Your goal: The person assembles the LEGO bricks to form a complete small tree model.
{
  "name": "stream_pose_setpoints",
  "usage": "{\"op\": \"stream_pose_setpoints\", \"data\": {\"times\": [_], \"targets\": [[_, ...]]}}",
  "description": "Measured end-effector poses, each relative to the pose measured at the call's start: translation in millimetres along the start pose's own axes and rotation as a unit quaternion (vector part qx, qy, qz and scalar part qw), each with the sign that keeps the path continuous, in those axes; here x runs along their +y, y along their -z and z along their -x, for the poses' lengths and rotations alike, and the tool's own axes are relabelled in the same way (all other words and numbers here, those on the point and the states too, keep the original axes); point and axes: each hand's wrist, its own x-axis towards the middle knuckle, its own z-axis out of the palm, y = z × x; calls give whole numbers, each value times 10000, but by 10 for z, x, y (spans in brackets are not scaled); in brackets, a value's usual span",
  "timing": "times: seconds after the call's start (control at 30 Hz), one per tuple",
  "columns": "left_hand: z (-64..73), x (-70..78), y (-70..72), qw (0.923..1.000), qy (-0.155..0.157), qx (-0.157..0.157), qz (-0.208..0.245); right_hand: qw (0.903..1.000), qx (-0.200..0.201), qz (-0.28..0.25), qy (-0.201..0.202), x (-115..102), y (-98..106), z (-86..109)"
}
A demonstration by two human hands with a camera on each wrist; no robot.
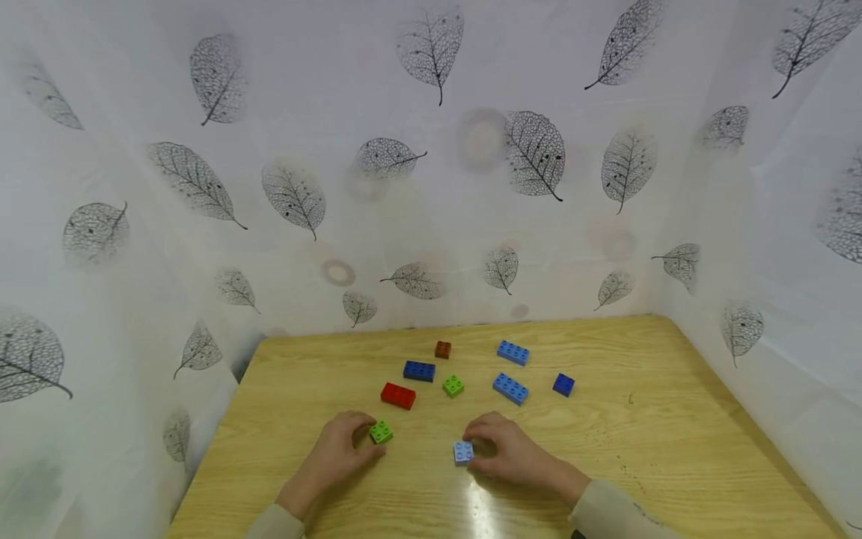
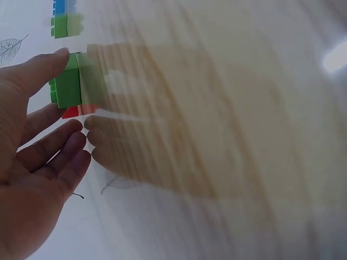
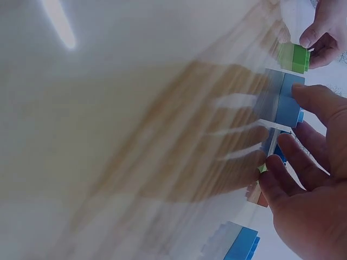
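At the front of the wooden table, my left hand pinches a small lime green toy brick between thumb and index finger. The brick's studs face up, and in the left wrist view the thumb lies along the side of the green brick. To its right, my right hand pinches a small light blue brick, square with studs on top. The right wrist view has the thumb against the light blue brick and the other fingers curving behind and below it.
Beyond the hands lie a red brick, a dark blue brick, a second green brick, a brown brick, two long blue bricks and a small blue brick. A leaf-patterned curtain surrounds the wooden table.
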Motion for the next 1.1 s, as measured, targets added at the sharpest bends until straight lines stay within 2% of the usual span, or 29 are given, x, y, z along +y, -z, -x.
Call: {"op": "stream_pose_setpoints", "data": {"times": [0.17, 0.53, 0.83, 1.1], "targets": [[-19, 5, 3, 9999, 53, -66, -55, 10000, -44, 30, 7, -15, 12, -4], [-36, 14, -3, 9998, -49, -170, -114, 9999, -65, 66, 46, -21, 25, 2], [-82, 128, 8, 9997, -50, -241, 60, 9999, -94, 115, 13, -8, 42, -4], [-128, 241, -2, 9986, -319, -370, 178, 9999, -66, 74, 49, -10, 25, -9]]}}
